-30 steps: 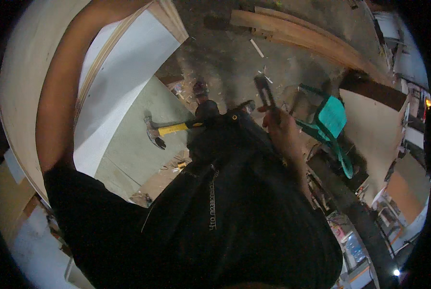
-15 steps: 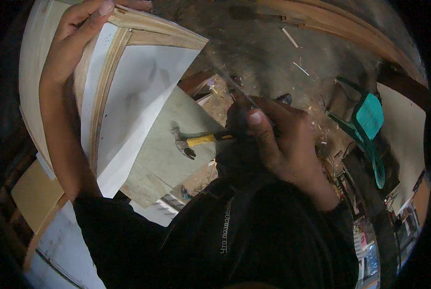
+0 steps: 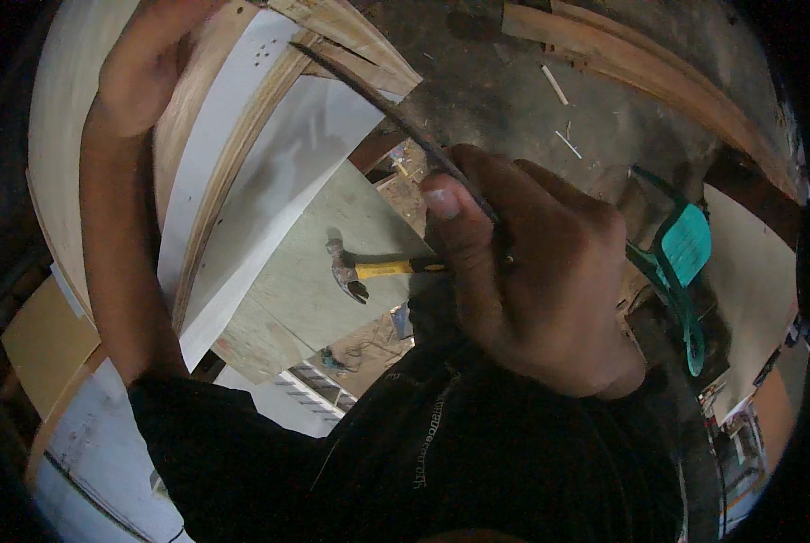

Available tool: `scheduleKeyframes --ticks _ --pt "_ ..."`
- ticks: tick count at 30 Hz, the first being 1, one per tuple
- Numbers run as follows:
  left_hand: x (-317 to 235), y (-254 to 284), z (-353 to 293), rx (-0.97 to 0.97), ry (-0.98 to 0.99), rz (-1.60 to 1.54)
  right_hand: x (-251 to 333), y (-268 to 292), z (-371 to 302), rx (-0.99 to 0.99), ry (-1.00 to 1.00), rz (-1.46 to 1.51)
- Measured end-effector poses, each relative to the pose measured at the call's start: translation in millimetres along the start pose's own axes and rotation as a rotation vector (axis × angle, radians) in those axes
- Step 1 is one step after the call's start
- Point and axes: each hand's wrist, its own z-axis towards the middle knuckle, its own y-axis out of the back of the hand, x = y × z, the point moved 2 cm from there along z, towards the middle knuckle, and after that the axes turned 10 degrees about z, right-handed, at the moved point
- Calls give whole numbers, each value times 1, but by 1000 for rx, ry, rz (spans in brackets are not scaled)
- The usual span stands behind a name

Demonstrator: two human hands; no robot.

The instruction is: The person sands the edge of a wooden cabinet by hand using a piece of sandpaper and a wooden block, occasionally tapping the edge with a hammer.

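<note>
A wooden frame (image 3: 223, 195) with white-faced panels stands tilted on the left. My left hand (image 3: 147, 72) curls over its upper side, the fingertips cut off by the top edge of the view. My right hand (image 3: 536, 262) is closed around a thin, dark metal strip (image 3: 382, 107), like a file or a saw blade. The strip's far tip meets the frame near its upper corner joint, where a dark gap shows between the wood pieces. Below lies a claw hammer (image 3: 382, 269) with a yellow and black handle, on a greenish-grey board (image 3: 287, 290).
A green plastic chair or stool (image 3: 685, 244) stands at the right, beside a pale board (image 3: 748, 281). Long wooden boards (image 3: 649, 77) lie at the far right. Wood scraps (image 3: 556, 84) litter the dark floor. A tan panel (image 3: 50, 335) is at lower left.
My right hand has moved nearer and the strip's tip has risen leftward to the frame's corner joint. The frame sits a little further right and higher in view; my left fingertips have left the picture.
</note>
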Motion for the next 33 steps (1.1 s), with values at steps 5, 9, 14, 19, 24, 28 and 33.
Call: scheduleKeyframes --ticks 5,9,14,19,24,28,33 --pt "-11 -6 12 38 -177 73 2 8 5 27 -49 -31" --pt "-25 -12 18 74 -384 188 -8 7 6 14 -16 0" --pt "-25 -24 12 -82 -402 165 -49 3 2 102 -169 109" --pt "-21 -2 15 200 -223 442 -74 -22 -2 26 -177 107" --pt "-71 -16 -14 114 289 759 -68 -30 5 159 -138 165" --pt "-62 -36 -8 15 323 810 -79 -34 6 104 -167 157" --pt "-57 -44 -15 -45 352 811 -90 -44 4 95 -110 249"
